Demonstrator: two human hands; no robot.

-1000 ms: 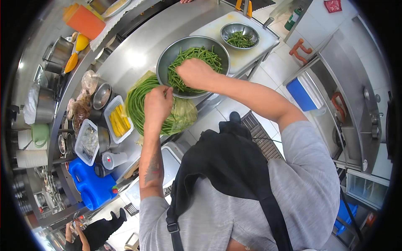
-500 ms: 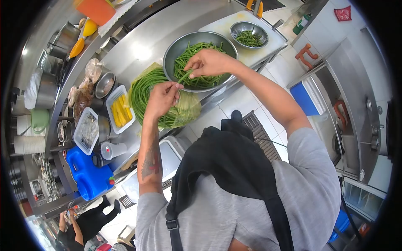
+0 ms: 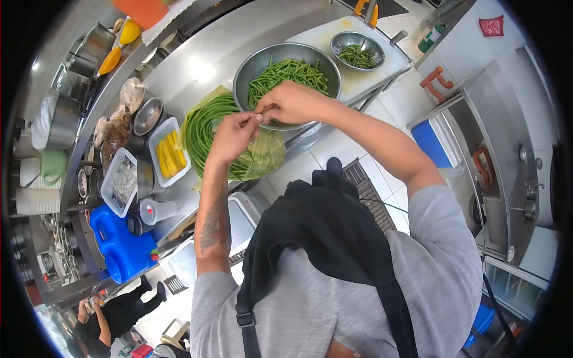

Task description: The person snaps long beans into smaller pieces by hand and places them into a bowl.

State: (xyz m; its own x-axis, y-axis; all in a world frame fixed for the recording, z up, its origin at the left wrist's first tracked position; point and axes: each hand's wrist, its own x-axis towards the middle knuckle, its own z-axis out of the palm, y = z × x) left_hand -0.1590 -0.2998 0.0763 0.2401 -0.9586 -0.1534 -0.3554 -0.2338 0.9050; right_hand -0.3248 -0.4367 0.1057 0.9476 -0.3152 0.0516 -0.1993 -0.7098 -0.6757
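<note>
My left hand is closed in a pinch above the near rim of a large metal bowl. The fingertips of my right hand meet it there, also pinched. A long green bean runs between them, mostly hidden by the fingers. Cut bean pieces fill much of the bowl. Beneath my left hand lies a coiled bundle of long green beans, partly wrapped in yellowish plastic. A smaller metal bowl with more bean pieces rests on a white cutting board.
Left of the bundle, a white basket holds yellow strips, beside another basket and a clear cup. A blue jug stands at the steel counter's end. Another person is at lower left.
My right hand has moved down and left from over the bean pieces, and its fingertips now meet those of my left hand. The view has shifted slightly.
</note>
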